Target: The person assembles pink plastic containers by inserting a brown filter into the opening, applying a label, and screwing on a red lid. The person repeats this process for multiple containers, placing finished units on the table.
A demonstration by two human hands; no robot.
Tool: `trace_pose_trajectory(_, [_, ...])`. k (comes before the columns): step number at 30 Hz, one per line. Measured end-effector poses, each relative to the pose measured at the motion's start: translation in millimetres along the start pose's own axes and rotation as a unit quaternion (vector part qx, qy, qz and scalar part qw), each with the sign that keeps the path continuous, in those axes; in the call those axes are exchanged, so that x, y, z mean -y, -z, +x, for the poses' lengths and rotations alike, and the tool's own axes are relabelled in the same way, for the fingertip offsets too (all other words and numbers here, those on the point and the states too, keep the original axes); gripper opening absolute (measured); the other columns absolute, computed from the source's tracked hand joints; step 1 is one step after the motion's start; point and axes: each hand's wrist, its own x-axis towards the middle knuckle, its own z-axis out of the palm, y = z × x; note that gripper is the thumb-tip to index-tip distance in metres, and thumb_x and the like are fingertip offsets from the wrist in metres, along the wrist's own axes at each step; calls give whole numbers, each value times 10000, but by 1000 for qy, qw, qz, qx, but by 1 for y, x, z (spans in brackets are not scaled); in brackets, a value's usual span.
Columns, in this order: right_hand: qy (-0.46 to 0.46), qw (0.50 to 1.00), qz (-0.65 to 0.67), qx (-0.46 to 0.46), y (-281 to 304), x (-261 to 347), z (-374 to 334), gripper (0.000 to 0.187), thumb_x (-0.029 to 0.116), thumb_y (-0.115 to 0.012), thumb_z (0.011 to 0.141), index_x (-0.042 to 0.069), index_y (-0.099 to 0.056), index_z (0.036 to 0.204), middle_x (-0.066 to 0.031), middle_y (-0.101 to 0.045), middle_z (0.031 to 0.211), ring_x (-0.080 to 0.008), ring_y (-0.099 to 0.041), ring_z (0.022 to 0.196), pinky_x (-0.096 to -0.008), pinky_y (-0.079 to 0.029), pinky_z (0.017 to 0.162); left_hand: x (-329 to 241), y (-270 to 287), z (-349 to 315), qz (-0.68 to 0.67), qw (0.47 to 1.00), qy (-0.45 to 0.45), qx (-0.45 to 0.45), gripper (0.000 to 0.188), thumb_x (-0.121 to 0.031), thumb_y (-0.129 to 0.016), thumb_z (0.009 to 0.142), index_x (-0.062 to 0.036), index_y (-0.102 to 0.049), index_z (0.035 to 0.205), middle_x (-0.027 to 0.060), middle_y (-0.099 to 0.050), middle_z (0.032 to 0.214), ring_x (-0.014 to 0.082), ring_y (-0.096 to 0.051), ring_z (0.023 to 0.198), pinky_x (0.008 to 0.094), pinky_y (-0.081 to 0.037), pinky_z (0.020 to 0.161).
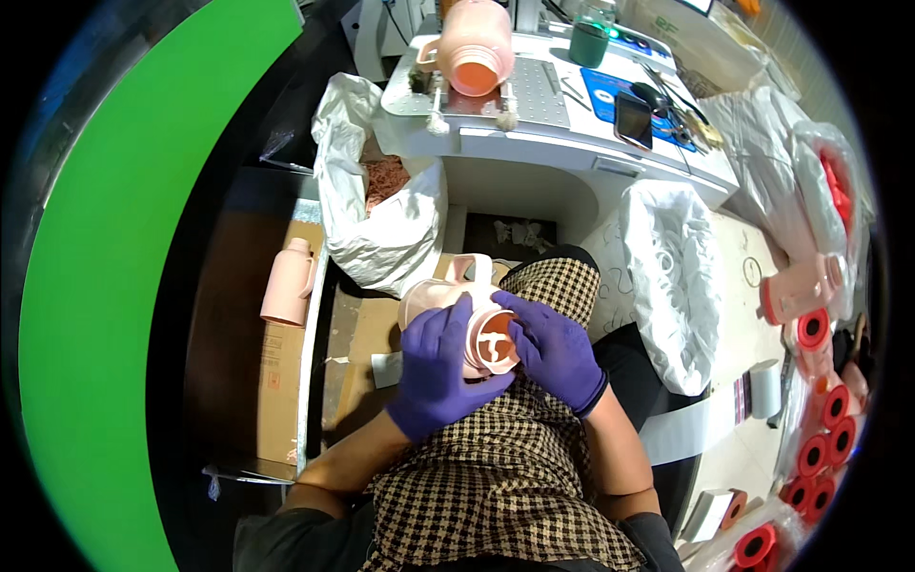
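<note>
A pink jug (pixel 425 297) with a loop handle lies tilted over my lap, its round mouth turned toward me. A white piece with crossing arms shows inside the opening. My left hand (pixel 435 367), in a purple glove, is wrapped around the neck from the left. From the right, my right hand (pixel 560 353), gloved the same, grips the rim, with its thumb at the edge of the mouth. Part of the jug's body is hidden behind my left hand.
Another pink jug (pixel 479 43) lies on a holder on the white workbench (pixel 534 148). A pink jug (pixel 288 283) stands on a carton at left. White sacks (pixel 381 238) flank my knees. A phone (pixel 633 121) rests at the bench edge. Pink-and-red containers (pixel 812 458) crowd the right.
</note>
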Motion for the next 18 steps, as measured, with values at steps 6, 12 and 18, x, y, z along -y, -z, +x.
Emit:
trace_pose_trajectory(6, [87, 992, -58, -68, -5, 22, -3, 494, 120, -674, 878, 76, -589, 1363, -174, -629, 1137, -337, -673, 896, -400, -560, 782, 34, -3, 11, 15, 997, -76, 26, 814, -428, -897, 637, -22, -606, 1279, 162, -640, 1283, 364, -610, 1170, 544, -409, 1060])
trace_pose_trajectory(12, [105, 984, -146, 9, -14, 27, -35, 565, 130, -737, 803, 129, -577, 1346, -120, -613, 1269, -252, -685, 803, -369, -570, 669, 33, -18, 6, -53, 994, -94, 23, 710, -355, -904, 625, -35, -662, 1211, 151, -665, 1287, 386, -606, 1226, 590, -378, 1111])
trace_pose_trajectory(18, [50, 976, -203, 59, -41, -11, -45, 328, 103, -673, 813, 95, -594, 1132, -139, -625, 1141, -260, -679, 680, -372, -537, 570, 17, -24, 15, -65, 986, -143, 55, 593, -224, -819, 637, -90, -706, 1204, 91, -703, 1219, 307, -648, 1161, 534, -420, 1079])
